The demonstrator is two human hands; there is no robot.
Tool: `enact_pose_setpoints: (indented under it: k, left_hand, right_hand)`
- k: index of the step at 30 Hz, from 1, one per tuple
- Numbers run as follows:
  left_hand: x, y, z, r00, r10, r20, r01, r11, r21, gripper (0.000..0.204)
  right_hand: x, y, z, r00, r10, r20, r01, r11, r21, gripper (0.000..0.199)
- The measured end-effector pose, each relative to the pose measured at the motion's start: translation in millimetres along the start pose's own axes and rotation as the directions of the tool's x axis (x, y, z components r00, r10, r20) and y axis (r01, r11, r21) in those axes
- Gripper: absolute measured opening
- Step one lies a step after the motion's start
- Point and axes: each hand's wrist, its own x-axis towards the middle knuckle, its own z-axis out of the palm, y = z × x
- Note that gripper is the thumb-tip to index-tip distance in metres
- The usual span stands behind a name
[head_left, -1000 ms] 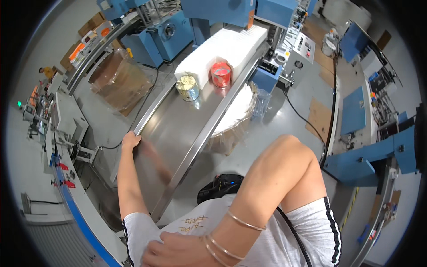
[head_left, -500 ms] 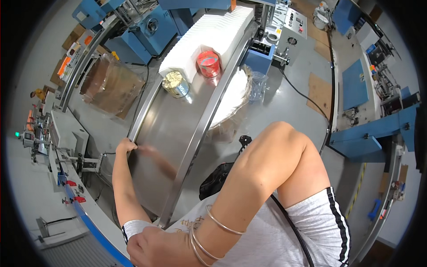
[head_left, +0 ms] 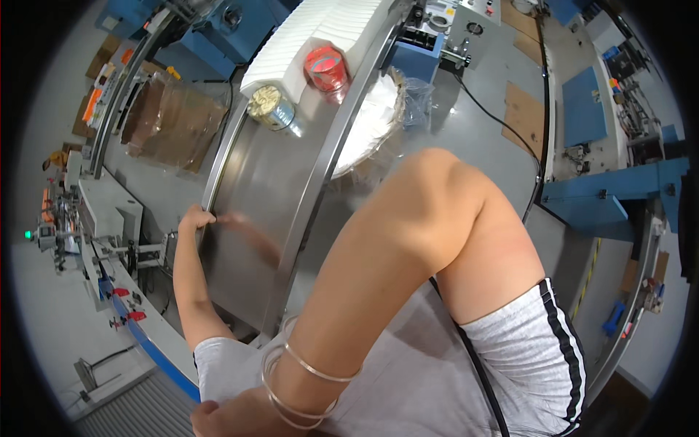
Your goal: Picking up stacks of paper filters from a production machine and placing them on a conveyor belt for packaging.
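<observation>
My left hand [head_left: 195, 218] is closed round the left rim of a long stainless-steel table [head_left: 251, 178], and its reflection shows in the polished top. My right arm bends sharply across my body, with several metal bangles [head_left: 302, 379] at the wrist. The right hand [head_left: 222, 419] is near my left sleeve at the lower edge, partly cut off, so its fingers are mostly hidden. Farther up the table stand a gold-and-silver can [head_left: 271, 108] and a red can [head_left: 325, 68]. Both are against a long stack of white folded sheets [head_left: 320, 33].
A round container lined with plastic, holding white material [head_left: 375, 127], stands right of the table. Left of it is a plastic-covered brown carton [head_left: 171, 122]. A machine with a blue base [head_left: 415, 62] stands at the far end. A black cable [head_left: 495, 109] runs along the floor.
The cans, table and left hand now appear higher and farther left in view. My right elbow has risen, and the right hand has dropped toward the lower edge. The left hand keeps its grip.
</observation>
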Motion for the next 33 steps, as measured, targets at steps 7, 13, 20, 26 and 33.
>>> enact_pose_setpoints:
  k: [7, 13, 20, 26, 33]
  left_hand:
    - [4, -25, 12, 1.0, 0.003, -0.022, -0.004, 0.999, -0.047, 0.04]
    - [-5, -9, 7, 0.999, -0.016, -0.05, 0.016, 1.0, 0.005, 0.039]
    - [-12, -3, 7, 0.996, -0.033, -0.081, 0.032, 0.999, -0.012, 0.036]
    - [-6, -15, 18, 0.992, -0.011, -0.128, 0.007, 1.0, -0.029, 0.037]
    - [-34, -13, 36, 0.946, -0.029, -0.323, 0.017, 0.999, -0.039, 0.032]
  right_hand:
    - [31, -110, -8, 0.891, 0.437, -0.122, -0.415, 0.675, -0.61, 0.037]
    - [26, -100, -12, 0.866, 0.45, -0.22, -0.49, 0.673, -0.554, 0.032]
    - [28, -92, 5, 0.818, 0.451, -0.357, -0.575, 0.666, -0.475, 0.026]
    - [17, -109, 26, 0.74, 0.469, -0.482, -0.663, 0.629, -0.407, 0.022]
    - [-49, -241, -32, 0.672, 0.524, -0.523, -0.713, 0.649, -0.266, 0.018]
